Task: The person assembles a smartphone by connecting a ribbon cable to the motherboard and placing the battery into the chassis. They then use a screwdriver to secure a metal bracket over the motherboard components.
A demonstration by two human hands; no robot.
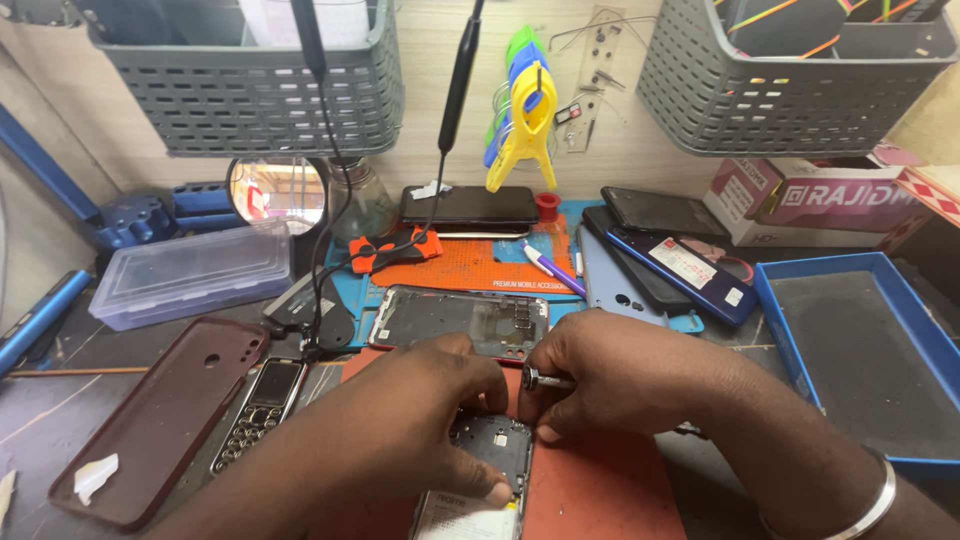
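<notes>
Two bare hands over one opened smartphone (495, 455) lying on a red work mat (600, 490), head view: left hand (420, 420) pressed down on the phone's body, fingers closed around its edges; right hand (610, 385) pinching a small screwdriver (545, 380), tip angled toward the phone's upper end. Step in hand, by appearance: driving a screw in the inner frame. Next move likely calls for a steady, upright tip. Nearby: stripped phone frame (460, 320), keypad phone (258, 410), maroon case (165, 420)

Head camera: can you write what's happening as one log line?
left hand: steadies opened phone | right hand: pinches screwdriver, tip at phone | under: red mat | nearby: keypad phone, maroon case
</notes>
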